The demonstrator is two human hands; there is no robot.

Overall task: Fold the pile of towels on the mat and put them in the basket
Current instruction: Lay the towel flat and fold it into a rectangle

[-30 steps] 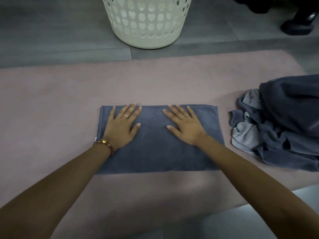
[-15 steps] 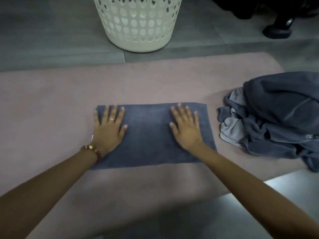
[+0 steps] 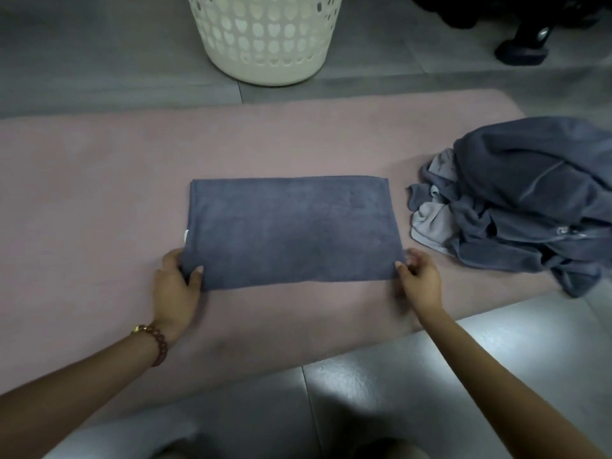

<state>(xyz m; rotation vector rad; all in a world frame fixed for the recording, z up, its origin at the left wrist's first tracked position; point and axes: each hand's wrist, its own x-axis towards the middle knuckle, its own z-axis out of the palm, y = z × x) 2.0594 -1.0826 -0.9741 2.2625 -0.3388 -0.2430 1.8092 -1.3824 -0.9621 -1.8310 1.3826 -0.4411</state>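
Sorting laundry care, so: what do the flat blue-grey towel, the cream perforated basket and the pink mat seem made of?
Flat blue-grey towel: soft cloth, probably microfibre or terry; matte, fuzzy nap. Cream perforated basket: likely moulded plastic; smooth, slightly glossy wall with punched holes. Pink mat: perhaps foam or rubber; matte, thin, rounded corner.

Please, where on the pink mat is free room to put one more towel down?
The mat is bare left of the flat towel, and beyond its far edge toward the basket. Crowded: the narrow gap to the pile at right, and the near corners, which the left hand and right hand pinch.
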